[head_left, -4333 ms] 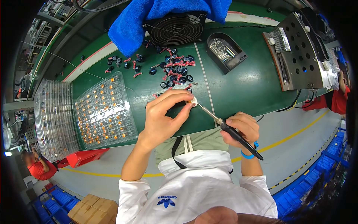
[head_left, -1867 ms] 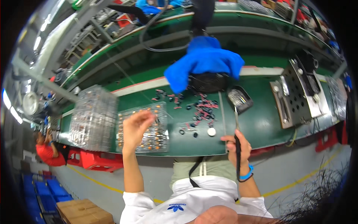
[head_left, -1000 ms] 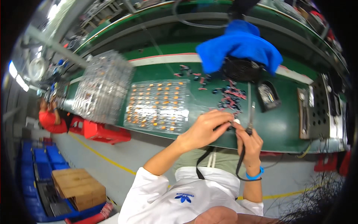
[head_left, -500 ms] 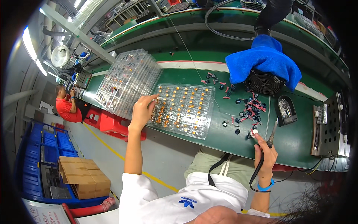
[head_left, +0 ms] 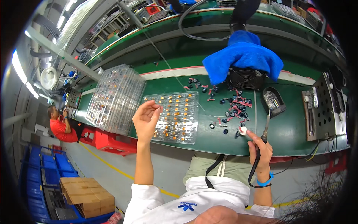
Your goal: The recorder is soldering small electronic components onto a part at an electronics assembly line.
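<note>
My left hand (head_left: 146,121) is raised over the left side of a clear plastic tray (head_left: 193,128). Its fingers are curled in with thumb and fingertips close together; whatever they may hold is too small to make out. Rows of small parts with orange tabs (head_left: 175,118) fill the tray. My right hand (head_left: 262,151) grips a soldering iron (head_left: 265,134), its metal tip pointing up and away beside a black box of small metal pieces (head_left: 276,111). Just beyond my right index finger lies a round white piece (head_left: 243,130), next to loose black round parts with red wires (head_left: 236,108).
A tall stack of clear trays (head_left: 115,99) stands left on the green bench (head_left: 209,143). A black fan (head_left: 246,78) under a blue cloth (head_left: 242,58) is at the back. A metal station (head_left: 326,108) bounds the right. A person in red (head_left: 61,128) sits far left.
The whole view has shifted, so the bench things sit further left. My left hand has come up off the tray's parts, fingers more curled. My right hand keeps hold of the soldering iron.
</note>
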Motion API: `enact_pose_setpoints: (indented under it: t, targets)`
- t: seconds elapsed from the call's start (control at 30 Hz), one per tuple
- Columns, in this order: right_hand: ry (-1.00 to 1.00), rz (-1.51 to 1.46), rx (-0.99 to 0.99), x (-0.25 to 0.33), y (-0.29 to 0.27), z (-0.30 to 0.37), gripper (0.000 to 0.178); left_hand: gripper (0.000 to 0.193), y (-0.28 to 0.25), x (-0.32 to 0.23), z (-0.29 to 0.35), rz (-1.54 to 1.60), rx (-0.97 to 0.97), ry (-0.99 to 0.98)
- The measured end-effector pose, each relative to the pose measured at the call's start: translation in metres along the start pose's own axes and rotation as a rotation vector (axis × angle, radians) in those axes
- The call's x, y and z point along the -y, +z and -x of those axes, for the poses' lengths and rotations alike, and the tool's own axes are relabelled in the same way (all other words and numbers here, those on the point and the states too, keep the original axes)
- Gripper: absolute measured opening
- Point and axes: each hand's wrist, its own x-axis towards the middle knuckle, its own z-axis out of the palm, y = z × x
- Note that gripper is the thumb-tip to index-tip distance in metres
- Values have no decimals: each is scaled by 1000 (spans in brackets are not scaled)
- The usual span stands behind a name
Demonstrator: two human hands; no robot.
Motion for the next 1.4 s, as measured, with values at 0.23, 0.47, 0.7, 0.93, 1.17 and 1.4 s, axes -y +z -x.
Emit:
enact_pose_setpoints:
  t: [0.23, 0.47, 0.7, 0.93, 1.17, 1.4]
  targets:
    - [-15, -42, -9, -4, -10, 7, 38, 18, 96, -15, 18, 370, 203, -170]
    - [109, -151, -36, -2, -25, 31, 48, 17, 151, -10, 32, 418, 430, -205]
    - [89, 3, -55, -2, -34, 32, 46, 16, 178, -16, 38, 264, 576, -172]
    - [145, -11, -27, -1, -31, 33, 30, 14, 191, -12, 42, 195, 700, -197]
    - [187, -7, 25, 2, -34, 27, 29, 14, 190, -9, 45, 213, 720, -246]
    - [198, -15, 44, 1, -34, 24, 30, 14, 190, -9, 45, 199, 730, -257]
